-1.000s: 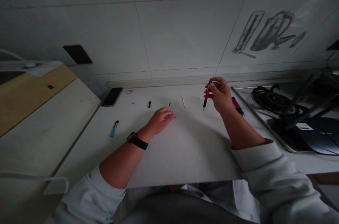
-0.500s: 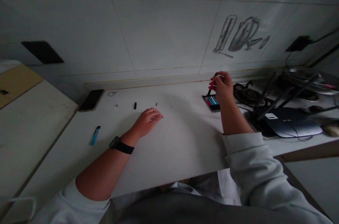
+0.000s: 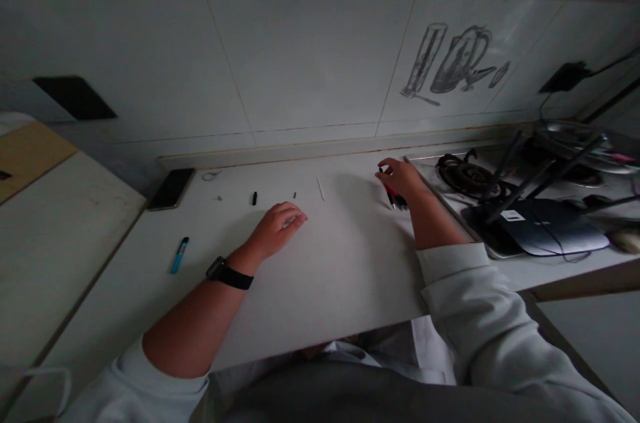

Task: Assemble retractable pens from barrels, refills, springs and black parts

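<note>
Two bare hands are showing in my remote head view, above a white counter [image 3: 330, 290]. At the right hand [image 3: 400, 178], I am recording a narrow pinch: thumb and fingertips are nearly meeting on the upper end of a red pen [image 3: 389, 192]. The pen is slanting beneath those fingers, its tip pointing down and toward me. Just right of the tip, a dark bundle [image 3: 401, 201] is lying partly covered by the hand; I am not able to tell whether pen and bundle are touching.

Well left of the grip, the left hand [image 3: 277, 226] is resting with fingers loosely curled, a watch [image 3: 229, 273] circling its wrist. Whether it is holding anything, I am unable to tell.

Left of the grip, between it and the left hand's fingertips, a white rod [image 3: 321, 188] is lying apart. Farther left I am listing, in order, a dark bit [image 3: 295, 195], a black tube [image 3: 255, 198], a tiny part [image 3: 219, 198] and a phone [image 3: 171, 188]. A blue pen [image 3: 179, 255] is lying left of the left hand. Right of the grip, a stove [image 3: 473, 176] is standing near.
</note>
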The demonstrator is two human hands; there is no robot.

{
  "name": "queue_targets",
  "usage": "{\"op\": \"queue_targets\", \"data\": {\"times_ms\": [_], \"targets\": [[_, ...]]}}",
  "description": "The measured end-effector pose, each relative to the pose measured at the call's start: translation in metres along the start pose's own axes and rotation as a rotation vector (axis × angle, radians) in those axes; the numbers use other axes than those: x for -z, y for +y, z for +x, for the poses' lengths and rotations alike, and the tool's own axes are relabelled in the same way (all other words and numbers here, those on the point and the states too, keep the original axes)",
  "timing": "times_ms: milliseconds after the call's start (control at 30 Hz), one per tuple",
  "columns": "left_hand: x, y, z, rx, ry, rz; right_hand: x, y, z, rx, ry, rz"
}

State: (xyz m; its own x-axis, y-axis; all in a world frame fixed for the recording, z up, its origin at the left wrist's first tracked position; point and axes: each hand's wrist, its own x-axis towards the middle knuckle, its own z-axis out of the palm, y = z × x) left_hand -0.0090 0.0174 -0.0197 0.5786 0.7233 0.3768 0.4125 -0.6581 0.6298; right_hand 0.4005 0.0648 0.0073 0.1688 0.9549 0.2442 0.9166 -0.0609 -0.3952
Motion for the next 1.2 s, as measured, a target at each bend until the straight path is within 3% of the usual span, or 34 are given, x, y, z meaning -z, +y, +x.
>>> {"op": "queue_targets", "data": {"times_ms": [367,967,1200], "targets": [[0.0,0.004,0.0,0.01,-0.007,0.014,-0.011,0.008,0.005,0.005,-0.102,-0.218],[0.001,0.006,0.0,0.011,-0.008,0.011,-0.02,0.019,0.006,0.012,-0.08,-0.266],[0.003,0.01,0.0,-0.01,0.025,0.007,-0.009,0.003,0.004,0.086,0.06,-0.186]]}}
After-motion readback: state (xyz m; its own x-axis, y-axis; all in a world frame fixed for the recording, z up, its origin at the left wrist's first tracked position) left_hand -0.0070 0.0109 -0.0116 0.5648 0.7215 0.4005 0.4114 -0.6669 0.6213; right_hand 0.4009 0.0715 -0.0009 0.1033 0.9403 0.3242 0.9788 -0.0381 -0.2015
